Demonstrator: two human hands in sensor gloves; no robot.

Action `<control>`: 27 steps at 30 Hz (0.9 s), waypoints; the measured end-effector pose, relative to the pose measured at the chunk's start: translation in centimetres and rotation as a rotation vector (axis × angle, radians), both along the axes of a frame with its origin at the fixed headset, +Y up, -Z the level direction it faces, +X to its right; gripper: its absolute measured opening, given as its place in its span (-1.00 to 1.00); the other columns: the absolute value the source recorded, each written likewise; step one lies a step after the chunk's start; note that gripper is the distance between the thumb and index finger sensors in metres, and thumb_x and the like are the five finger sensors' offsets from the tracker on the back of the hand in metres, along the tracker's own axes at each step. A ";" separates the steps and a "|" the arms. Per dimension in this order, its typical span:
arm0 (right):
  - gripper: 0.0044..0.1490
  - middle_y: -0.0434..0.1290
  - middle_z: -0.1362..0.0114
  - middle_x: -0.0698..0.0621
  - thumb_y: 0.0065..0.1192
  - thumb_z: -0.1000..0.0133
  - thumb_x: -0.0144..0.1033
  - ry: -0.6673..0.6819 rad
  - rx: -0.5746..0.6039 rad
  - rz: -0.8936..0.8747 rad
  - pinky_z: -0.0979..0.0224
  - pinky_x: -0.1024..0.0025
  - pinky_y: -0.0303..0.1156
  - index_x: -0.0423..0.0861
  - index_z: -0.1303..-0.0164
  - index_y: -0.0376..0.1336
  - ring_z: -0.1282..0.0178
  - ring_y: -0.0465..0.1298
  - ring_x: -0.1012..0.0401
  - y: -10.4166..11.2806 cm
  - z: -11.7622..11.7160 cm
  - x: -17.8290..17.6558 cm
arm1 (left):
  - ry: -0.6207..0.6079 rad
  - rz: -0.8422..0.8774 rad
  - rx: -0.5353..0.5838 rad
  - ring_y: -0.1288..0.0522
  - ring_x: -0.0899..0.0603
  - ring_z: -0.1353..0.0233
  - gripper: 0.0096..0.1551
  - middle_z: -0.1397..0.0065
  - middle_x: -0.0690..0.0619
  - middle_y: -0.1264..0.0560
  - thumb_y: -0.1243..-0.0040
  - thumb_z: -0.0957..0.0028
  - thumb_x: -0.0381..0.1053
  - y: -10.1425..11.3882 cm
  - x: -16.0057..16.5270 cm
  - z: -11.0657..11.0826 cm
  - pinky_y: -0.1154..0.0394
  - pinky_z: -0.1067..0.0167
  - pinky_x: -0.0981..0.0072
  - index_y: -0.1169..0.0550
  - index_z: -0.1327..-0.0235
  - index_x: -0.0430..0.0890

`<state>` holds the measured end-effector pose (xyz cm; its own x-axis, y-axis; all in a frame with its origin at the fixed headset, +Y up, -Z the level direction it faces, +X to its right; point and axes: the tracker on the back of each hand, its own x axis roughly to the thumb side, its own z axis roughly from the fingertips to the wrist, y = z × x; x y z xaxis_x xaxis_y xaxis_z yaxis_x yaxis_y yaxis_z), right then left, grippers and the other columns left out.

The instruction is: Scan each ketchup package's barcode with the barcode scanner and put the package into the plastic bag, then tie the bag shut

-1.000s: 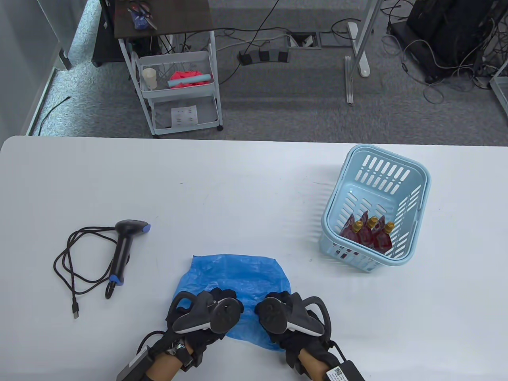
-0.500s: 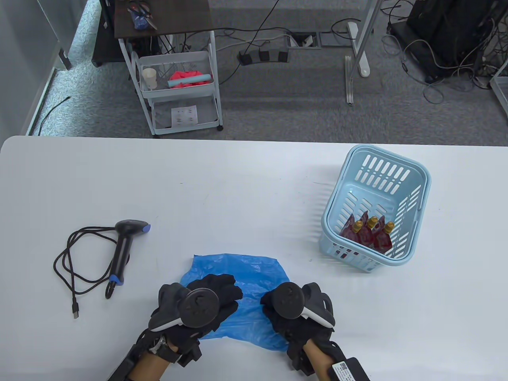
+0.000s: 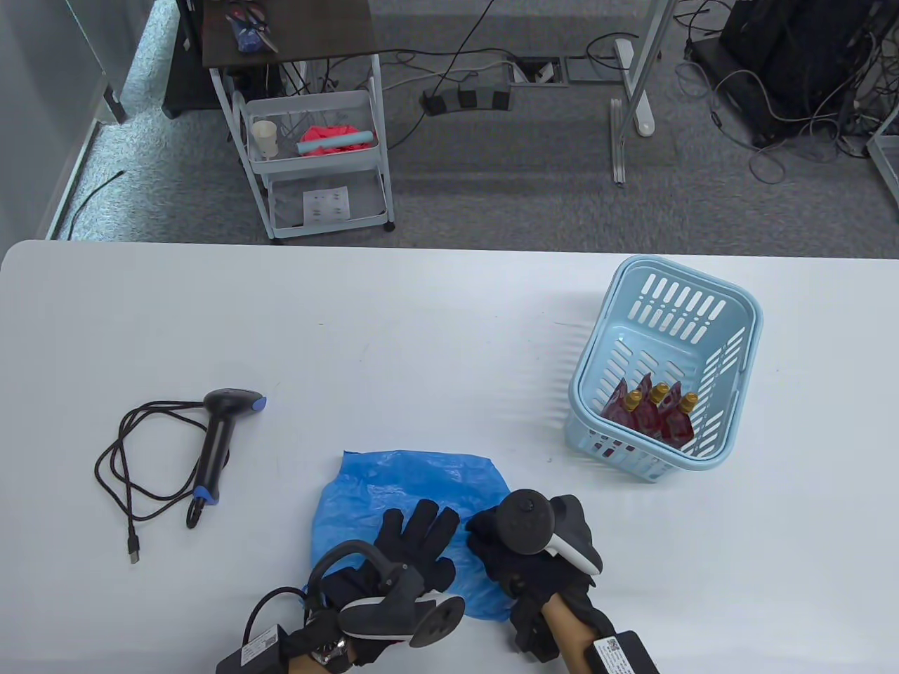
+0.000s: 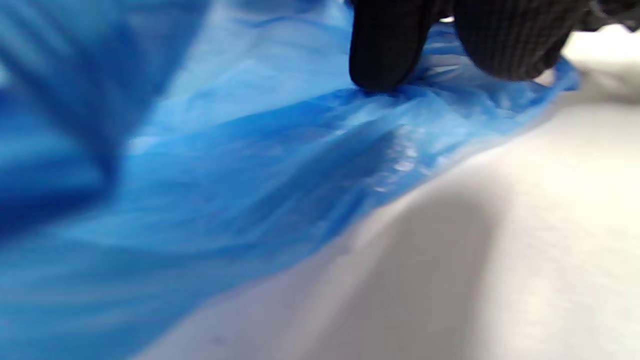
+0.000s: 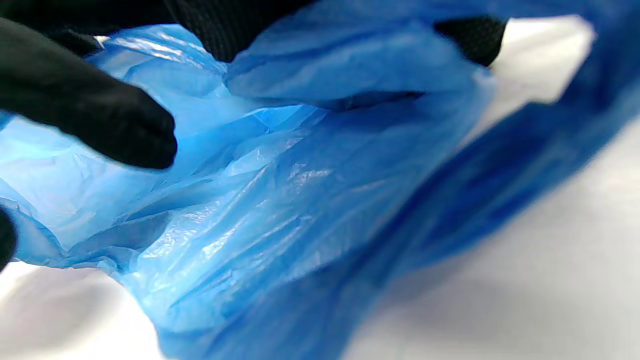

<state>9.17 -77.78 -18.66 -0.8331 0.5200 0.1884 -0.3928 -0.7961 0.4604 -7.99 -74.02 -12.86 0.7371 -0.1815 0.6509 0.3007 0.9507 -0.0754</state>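
Observation:
The blue plastic bag (image 3: pixel 393 491) lies flat near the table's front edge. My left hand (image 3: pixel 420 528) rests on its near part with straight, spread fingers (image 4: pixel 385 55) pressing the film down. At the bag's right edge, my right hand (image 3: pixel 491 537) has curled fingers (image 5: pixel 105 120), and the right wrist view shows a fold of the bag (image 5: pixel 320 65) caught between them. Three red ketchup packages (image 3: pixel 653 414) with gold caps stand in the light blue basket (image 3: pixel 730 309) at the right. The black barcode scanner (image 3: pixel 219 439) lies at the left, untouched.
The scanner's black cable (image 3: pixel 123 467) loops on the table beside it, ending in a USB plug. Beyond the table's far edge stand a white trolley (image 3: pixel 316 154) and floor cables.
My left hand has rolled over and slid back, its fingers now spread flat on the bag. My right hand has shifted slightly right at the bag's edge.

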 end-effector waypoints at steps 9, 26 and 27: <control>-0.53 0.32 -0.51 -0.20 0.06 -0.22 -0.21 -0.013 0.021 0.028 -0.48 -0.10 0.26 -0.16 -0.25 0.30 -0.43 0.31 -0.14 0.3 0.0 0.3 | 0.280 0.086 -0.080 -0.28 -0.44 -0.64 -0.06 -0.70 -0.16 -0.20 -0.25 0.12 0.40 1.3 -5.9 -3.7 -0.38 -0.42 -0.25 -0.47 -0.49 -0.06; -0.38 0.29 -0.57 -0.24 0.11 -0.23 -0.21 -0.079 0.245 -0.054 -0.48 -0.20 0.24 -0.12 -0.50 0.18 -0.51 0.29 -0.23 4.0 0.9 2.5 | 0.407 0.305 -0.096 -0.52 -0.29 -0.46 -0.30 -0.50 0.00 -0.40 -0.35 0.09 0.19 1.0 -9.2 -5.4 -0.50 -0.32 -0.08 -0.54 -0.33 -0.03; -0.38 0.29 -0.57 -0.23 0.12 -0.22 -0.21 -0.082 0.288 -0.066 -0.48 -0.21 0.24 -0.12 -0.50 0.19 -0.52 0.29 -0.23 4.7 1.1 2.6 | 0.407 0.313 -0.099 -0.53 -0.28 -0.46 -0.28 -0.50 0.01 -0.41 -0.37 0.11 0.20 0.9 -9.2 -5.4 -0.50 -0.32 -0.08 -0.54 -0.33 -0.03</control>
<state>11.74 -73.05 -17.54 -0.8176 0.5089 0.2695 -0.4749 -0.8605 0.1843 -17.21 -73.08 -18.26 0.9432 0.1359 0.3030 -0.0691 0.9728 -0.2210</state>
